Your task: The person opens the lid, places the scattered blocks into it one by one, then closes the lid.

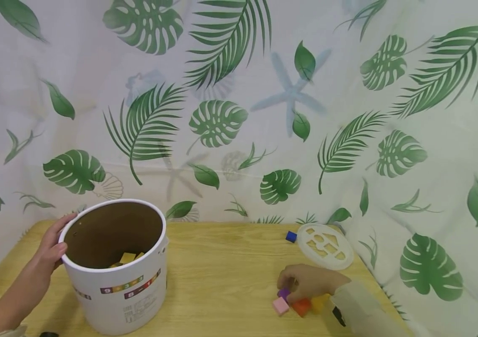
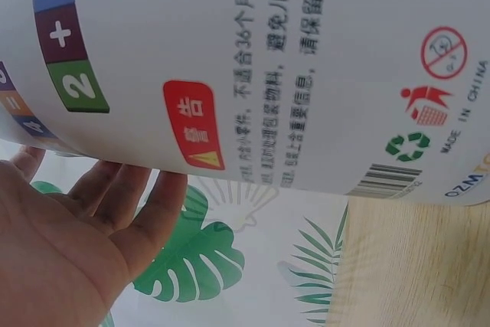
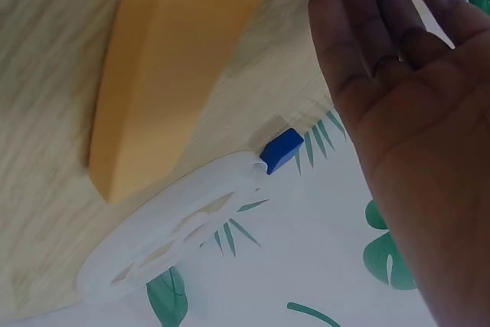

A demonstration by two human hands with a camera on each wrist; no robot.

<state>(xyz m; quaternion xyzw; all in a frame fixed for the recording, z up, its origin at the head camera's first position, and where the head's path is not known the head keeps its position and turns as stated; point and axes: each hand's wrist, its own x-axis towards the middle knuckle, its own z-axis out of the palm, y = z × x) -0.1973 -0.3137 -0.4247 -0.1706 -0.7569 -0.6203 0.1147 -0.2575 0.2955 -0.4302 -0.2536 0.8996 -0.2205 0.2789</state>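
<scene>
My left hand (image 1: 51,243) grips the side of a white bucket (image 1: 121,299) near its rim, fingers spread against the outer wall (image 2: 291,59). Yellow blocks (image 1: 127,258) lie at the bottom of its brown inside. On the right of the table, my right hand (image 1: 312,280) pinches a purple block (image 1: 284,294) between thumb and fingertips. A pink block (image 1: 281,306) sits right beside it, with a red-orange block (image 1: 301,307) under the hand. Partly behind the wrist is a yellow block (image 1: 320,303), large and close in the right wrist view.
A white plastic disc with cut-out shapes (image 1: 303,243) lies at the table's back right, a blue block (image 1: 291,236) next to it. Behind the wooden table (image 1: 222,262) hangs a leaf-patterned cloth (image 1: 239,187). A small dark object (image 1: 48,334) shows at the bottom left.
</scene>
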